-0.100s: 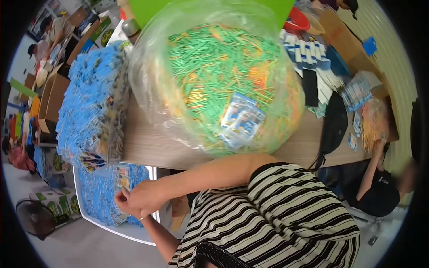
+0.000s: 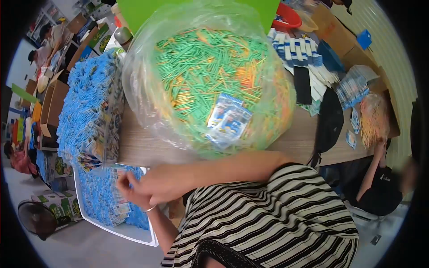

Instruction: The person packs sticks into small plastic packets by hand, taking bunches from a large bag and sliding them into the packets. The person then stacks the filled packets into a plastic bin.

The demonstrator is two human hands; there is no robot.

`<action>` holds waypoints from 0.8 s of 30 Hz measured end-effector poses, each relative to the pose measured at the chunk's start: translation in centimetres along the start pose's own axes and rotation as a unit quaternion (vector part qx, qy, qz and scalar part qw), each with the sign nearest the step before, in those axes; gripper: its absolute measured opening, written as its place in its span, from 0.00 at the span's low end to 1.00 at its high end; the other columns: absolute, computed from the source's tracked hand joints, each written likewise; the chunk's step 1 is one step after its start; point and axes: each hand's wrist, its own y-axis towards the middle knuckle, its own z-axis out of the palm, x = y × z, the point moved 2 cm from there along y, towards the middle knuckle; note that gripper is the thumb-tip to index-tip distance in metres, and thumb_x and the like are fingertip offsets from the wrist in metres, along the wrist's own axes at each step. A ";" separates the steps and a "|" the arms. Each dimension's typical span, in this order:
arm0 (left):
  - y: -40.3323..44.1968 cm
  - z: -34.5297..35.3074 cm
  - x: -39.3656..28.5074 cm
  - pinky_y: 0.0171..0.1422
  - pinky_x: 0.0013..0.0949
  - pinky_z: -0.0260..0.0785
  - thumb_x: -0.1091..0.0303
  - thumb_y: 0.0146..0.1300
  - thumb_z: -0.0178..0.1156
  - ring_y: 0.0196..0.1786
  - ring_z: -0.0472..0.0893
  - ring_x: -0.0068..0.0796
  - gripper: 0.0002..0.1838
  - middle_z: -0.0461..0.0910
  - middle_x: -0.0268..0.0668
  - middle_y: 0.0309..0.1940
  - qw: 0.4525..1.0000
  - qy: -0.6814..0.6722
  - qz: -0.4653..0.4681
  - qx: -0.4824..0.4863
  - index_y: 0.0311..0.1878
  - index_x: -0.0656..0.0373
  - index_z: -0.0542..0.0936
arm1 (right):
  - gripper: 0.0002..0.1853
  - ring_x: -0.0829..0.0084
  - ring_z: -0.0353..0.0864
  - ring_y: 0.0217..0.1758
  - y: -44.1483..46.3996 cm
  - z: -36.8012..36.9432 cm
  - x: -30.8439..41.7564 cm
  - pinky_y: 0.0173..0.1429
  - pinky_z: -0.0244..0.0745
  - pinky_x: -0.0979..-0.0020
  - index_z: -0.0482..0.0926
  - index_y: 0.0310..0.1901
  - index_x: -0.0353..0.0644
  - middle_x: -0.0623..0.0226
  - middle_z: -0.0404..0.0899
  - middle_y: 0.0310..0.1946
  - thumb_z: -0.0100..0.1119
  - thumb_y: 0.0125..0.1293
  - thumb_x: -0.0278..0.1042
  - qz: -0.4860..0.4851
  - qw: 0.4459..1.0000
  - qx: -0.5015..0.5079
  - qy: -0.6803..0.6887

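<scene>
Closely overlapped, curled hands (image 2: pixel 139 193) hover over crinkly blue packets (image 2: pixel 94 196), any grip unclear

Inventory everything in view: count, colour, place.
Table: one, brown, centre
Plastic bag: one, clear, on table
Sticks: uncountable, green, orange, in bag
Sachets: two-plus, blue-white, on sticks
Bin: one, clear, table left
Tub: one, white, below bin
Packets: uncountable, mainly blue, bin and tub
Phone: one, black, beside bag
Pouch: one, black, table right
Basin: one, red, upper right
Panel: one, green, top
Boxes: several, brown, both sides
Fan: one, dark, left
Other people: several, mixed clothing, edges
Left hand, right hand: two, bare, over tub edge
</scene>
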 end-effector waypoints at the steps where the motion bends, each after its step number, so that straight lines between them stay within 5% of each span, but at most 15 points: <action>1: -0.9 2.4 -3.0 0.52 0.36 0.71 0.78 0.66 0.62 0.42 0.77 0.34 0.05 0.79 0.39 0.38 0.998 -0.003 0.059 0.023 0.44 0.63 0.79 | 0.15 0.50 0.83 0.38 -3.1 -2.4 -0.2 0.43 0.77 0.54 0.82 0.35 0.33 0.51 0.82 0.31 0.63 0.56 0.40 -0.007 0.999 -0.032 0.037; 3: -3.1 7.5 -9.5 0.52 0.38 0.71 0.79 0.63 0.63 0.42 0.79 0.39 0.06 0.80 0.42 0.39 0.972 0.012 0.210 0.102 0.43 0.64 0.79 | 0.12 0.52 0.81 0.43 -8.9 -7.2 -1.1 0.49 0.75 0.56 0.81 0.39 0.40 0.54 0.81 0.36 0.61 0.61 0.39 0.066 0.988 -0.118 0.079; 7: -7.7 15.8 -17.3 0.58 0.44 0.69 0.75 0.55 0.69 0.52 0.78 0.48 0.14 0.81 0.44 0.46 0.870 -0.028 0.371 0.324 0.45 0.59 0.81 | 0.08 0.51 0.82 0.43 -17.7 -12.3 -7.7 0.47 0.74 0.54 0.80 0.38 0.39 0.56 0.82 0.36 0.57 0.62 0.33 0.193 0.908 -0.292 -0.232; 9: -9.6 18.9 -18.5 0.65 0.46 0.65 0.71 0.54 0.70 0.62 0.75 0.46 0.15 0.79 0.40 0.55 0.818 0.025 0.435 0.375 0.47 0.54 0.82 | 0.07 0.51 0.82 0.44 -20.8 -13.1 -10.7 0.55 0.71 0.50 0.80 0.38 0.40 0.56 0.83 0.37 0.56 0.62 0.32 0.267 0.883 -0.277 -0.270; 18: -10.4 22.0 -16.8 0.67 0.50 0.60 0.60 0.57 0.70 0.63 0.74 0.45 0.15 0.79 0.37 0.56 0.818 0.089 0.452 0.343 0.46 0.51 0.83 | 0.03 0.53 0.82 0.46 -30.5 -12.5 -10.0 0.62 0.63 0.48 0.79 0.34 0.42 0.58 0.82 0.36 0.56 0.62 0.29 0.398 0.813 -0.296 -0.304; 24: -10.2 22.0 -16.8 0.67 0.49 0.60 0.61 0.57 0.70 0.64 0.73 0.45 0.16 0.77 0.37 0.58 0.816 0.094 0.449 0.352 0.48 0.50 0.82 | 0.05 0.54 0.82 0.45 -28.4 -12.9 -10.1 0.62 0.62 0.48 0.80 0.34 0.41 0.58 0.81 0.34 0.57 0.63 0.32 0.443 0.802 -0.253 -0.310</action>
